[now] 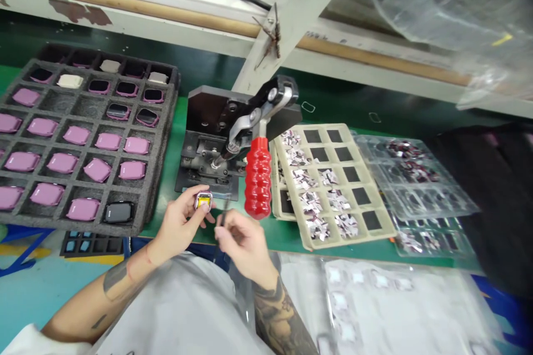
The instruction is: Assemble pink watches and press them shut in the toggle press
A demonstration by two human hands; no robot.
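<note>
Head view: my left hand (179, 222) fingers pinch watch case (204, 199); right hand (239, 241) fingers grip tweezers (224, 216). I'd steady case, approach tip slowly, avoid red press handle (257, 177).

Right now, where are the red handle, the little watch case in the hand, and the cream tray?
red handle (258, 182), head view, middle of grip
watch case (204, 200), head view, open yellow inside
cream tray (377, 194), head view, right rim

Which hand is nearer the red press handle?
Right. The right hand sits just below the red press handle; the left hand is farther left, holding a small case.
</note>
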